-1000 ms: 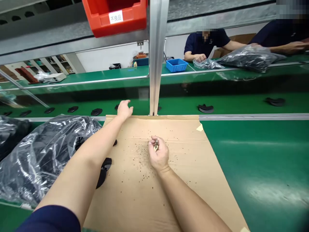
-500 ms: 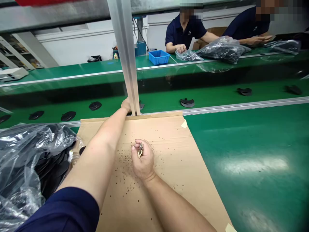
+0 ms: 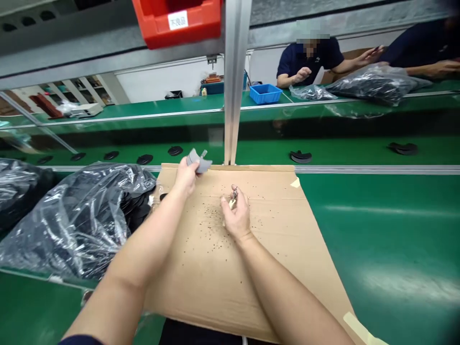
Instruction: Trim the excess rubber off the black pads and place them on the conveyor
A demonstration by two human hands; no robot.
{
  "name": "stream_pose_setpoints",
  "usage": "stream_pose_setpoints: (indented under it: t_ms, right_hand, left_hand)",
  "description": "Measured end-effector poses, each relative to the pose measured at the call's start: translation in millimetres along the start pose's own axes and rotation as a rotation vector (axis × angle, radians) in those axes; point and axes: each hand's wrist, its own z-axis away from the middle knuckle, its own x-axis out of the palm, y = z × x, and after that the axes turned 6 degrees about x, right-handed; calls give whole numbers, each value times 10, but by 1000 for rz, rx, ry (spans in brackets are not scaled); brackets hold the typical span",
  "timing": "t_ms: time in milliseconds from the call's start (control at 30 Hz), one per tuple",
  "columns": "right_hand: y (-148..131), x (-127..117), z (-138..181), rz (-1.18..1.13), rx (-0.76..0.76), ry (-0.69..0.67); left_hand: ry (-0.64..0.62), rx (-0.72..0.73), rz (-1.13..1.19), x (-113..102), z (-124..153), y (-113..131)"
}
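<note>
My left hand (image 3: 186, 176) is closed on a flat grey curved part (image 3: 199, 161), held just above the far edge of a cardboard sheet (image 3: 215, 268). My right hand (image 3: 235, 215) rests on the middle of the sheet, fingers pinched round a small metal tool (image 3: 233, 197). Dark crumbs are scattered over the cardboard around that hand.
A clear plastic bag (image 3: 75, 215) full of black parts lies at the left. More black parts (image 3: 301, 156) sit on the green conveyor (image 3: 341, 148) beyond. An aluminium post (image 3: 234, 81) rises behind the cardboard, a red bin (image 3: 178, 21) above. Other people work across the line beside a blue tray (image 3: 265, 94).
My left hand reached to the conveyor by the post, then came back holding the grey part. My right hand stayed on the cardboard with the tool.
</note>
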Motion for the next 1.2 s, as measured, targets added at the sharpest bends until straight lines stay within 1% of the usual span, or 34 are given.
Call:
stream_pose_setpoints:
  t_ms: [67,133,167,233,367,433,533,700,867,1067,1200]
  right_hand:
    - [-2,-11,-8,-6,-43,-27]
    - [-19,-32,-14,21,-128,-54]
    - [-34,-46,-13,57,-182,-75]
    - [-72,-78,-1,164,-288,-139]
    - [-136,-123,46,417,-430,-251]
    - [-148,-128,62,506,-476,-263]
    - [-151,-131,67,578,-520,-267]
    - [-163,-138,54,622,-558,-219]
    - [-166,-127,48,640,-612,-203]
    - [-165,-123,53,652,-581,-226]
    - [-158,-127,54,672,-586,-226]
  left_hand:
    - [-58,-73,127,-205,393,-18]
    - [-137,-105,212,-372,692,-82]
    - [-165,-111,252,-440,793,-125]
    - [-189,-134,323,-542,897,-220]
    - [-233,-229,407,-630,866,-364]
    - [-251,-260,448,-636,827,-391]
    - [-249,-304,485,-627,802,-396]
    - [-247,-340,491,-602,811,-381]
    - [-271,-357,502,-588,824,-358]
    - [-269,-358,500,-583,841,-349]
    - [-261,-354,496,-585,850,-355]
